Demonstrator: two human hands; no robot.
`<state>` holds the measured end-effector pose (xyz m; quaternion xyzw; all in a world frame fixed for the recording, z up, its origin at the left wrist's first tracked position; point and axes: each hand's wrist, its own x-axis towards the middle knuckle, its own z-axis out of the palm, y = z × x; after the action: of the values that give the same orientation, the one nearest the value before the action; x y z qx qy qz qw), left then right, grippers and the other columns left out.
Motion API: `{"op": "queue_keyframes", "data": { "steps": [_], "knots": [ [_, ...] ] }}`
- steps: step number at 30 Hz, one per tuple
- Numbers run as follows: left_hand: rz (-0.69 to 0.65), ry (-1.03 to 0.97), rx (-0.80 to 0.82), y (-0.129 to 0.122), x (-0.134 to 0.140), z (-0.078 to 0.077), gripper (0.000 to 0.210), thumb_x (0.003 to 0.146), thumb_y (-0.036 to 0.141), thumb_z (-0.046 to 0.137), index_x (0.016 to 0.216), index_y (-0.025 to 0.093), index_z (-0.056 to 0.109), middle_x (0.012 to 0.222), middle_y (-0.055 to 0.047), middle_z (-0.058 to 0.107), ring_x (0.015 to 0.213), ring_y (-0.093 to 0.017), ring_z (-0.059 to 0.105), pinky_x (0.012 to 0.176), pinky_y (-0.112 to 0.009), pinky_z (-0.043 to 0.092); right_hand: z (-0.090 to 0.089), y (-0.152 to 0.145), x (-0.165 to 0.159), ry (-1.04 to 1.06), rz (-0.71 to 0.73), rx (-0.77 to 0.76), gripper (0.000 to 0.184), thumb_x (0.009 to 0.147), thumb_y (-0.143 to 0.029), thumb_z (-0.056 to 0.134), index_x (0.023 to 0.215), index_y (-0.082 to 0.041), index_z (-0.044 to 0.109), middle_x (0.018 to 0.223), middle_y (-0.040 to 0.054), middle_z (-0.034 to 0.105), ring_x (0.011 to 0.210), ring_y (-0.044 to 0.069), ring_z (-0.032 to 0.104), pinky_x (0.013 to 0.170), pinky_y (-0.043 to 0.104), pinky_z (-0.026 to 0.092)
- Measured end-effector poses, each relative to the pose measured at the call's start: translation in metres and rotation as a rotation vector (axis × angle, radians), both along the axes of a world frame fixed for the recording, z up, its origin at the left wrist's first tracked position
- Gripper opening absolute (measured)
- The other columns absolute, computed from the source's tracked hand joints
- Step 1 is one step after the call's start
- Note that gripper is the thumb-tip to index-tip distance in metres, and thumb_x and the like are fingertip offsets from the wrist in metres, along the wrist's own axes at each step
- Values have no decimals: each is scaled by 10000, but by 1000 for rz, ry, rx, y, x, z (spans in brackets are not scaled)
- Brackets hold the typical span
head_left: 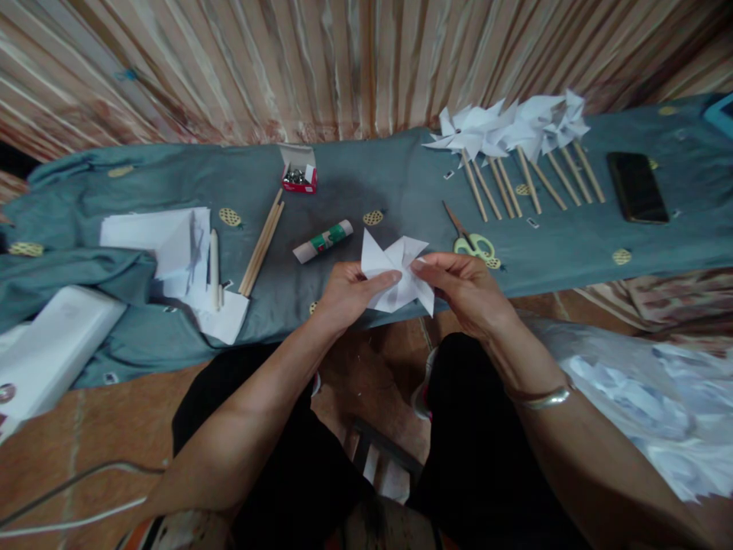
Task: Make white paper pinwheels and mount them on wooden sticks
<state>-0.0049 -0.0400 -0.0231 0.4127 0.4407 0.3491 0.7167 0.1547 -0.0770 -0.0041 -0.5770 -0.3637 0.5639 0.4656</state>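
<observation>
A white folded paper pinwheel [395, 267] is held between both hands over the near edge of the cloth-covered table. My left hand [352, 294] grips its left side, the thumb lying across the paper near the centre. On the right side, my right hand [458, 286] pinches a blade between thumb and fingers. No stick shows on this pinwheel. Just beyond my right hand lie scissors [473, 246] with pale green handles. A glue stick [324, 241] with a green label rests past my left hand.
Several finished pinwheels [515, 130] on wooden sticks lie at the back right, beside a black phone [637, 187]. Loose sticks [262, 244], a small red box of metal pins [299, 177] and white paper sheets [166, 244] are on the left. A plastic bag [641, 397] stands right of my legs.
</observation>
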Motion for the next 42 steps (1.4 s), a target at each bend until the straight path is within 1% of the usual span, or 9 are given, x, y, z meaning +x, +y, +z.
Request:
{"op": "queue_keyframes", "data": {
  "steps": [3,6,9,16,23,27,32,37,42],
  "knots": [
    [1,8,-3,0,0,-1,233,575,326,800,683,131,733,662,-29,720,546,-118,601,548,-232,456,-1,0,1,-44,9,30,367,640,-539,769,612,-190,660,552,-33,578,490,74,444,473,222,348],
    [54,25,-6,1,0,-2,236,561,324,809,665,130,723,650,-25,714,543,-120,597,544,-234,455,0,1,3,-78,-56,31,442,712,-600,683,554,-196,598,522,-30,551,487,79,456,464,218,372],
    [90,33,-13,2,0,-3,237,552,315,812,660,126,718,645,-25,710,546,-124,599,543,-237,454,2,2,5,-47,-116,-28,430,679,-599,707,559,-201,598,525,-24,574,496,90,497,452,211,396],
    [101,7,-17,1,1,-2,232,549,304,811,657,122,715,640,-24,709,545,-124,598,546,-237,456,4,0,6,63,-29,-39,370,605,-526,794,565,-193,635,522,-37,571,468,70,466,442,197,389],
    [75,8,-7,1,0,-2,223,568,306,806,655,123,713,630,-25,705,530,-120,590,527,-230,440,4,-1,3,11,-31,-34,358,564,-539,807,568,-201,689,535,-21,611,479,80,478,456,212,390],
    [61,32,-10,0,-1,-3,215,578,308,800,654,127,714,628,-28,702,526,-121,589,523,-232,436,2,-1,3,-42,-19,-10,337,575,-531,799,600,-206,716,539,-13,621,479,90,472,458,235,383],
    [52,44,-27,0,-1,-1,229,586,326,796,657,127,709,639,-31,702,539,-126,593,528,-235,435,-1,-1,3,-101,-25,36,337,601,-539,784,589,-209,715,484,-28,551,470,90,426,446,238,343],
    [54,41,-33,-1,-1,0,227,600,331,790,640,127,698,610,-21,682,515,-109,562,512,-225,408,-3,-1,3,-113,-41,50,342,610,-536,784,582,-205,703,532,-17,595,476,84,427,455,235,347],
    [39,26,-49,-1,0,3,265,619,378,782,626,128,695,589,-19,668,491,-94,531,480,-213,363,-6,0,2,-140,-41,81,371,664,-542,749,557,-195,672,477,-33,522,450,73,381,432,233,287]
  ]
}}
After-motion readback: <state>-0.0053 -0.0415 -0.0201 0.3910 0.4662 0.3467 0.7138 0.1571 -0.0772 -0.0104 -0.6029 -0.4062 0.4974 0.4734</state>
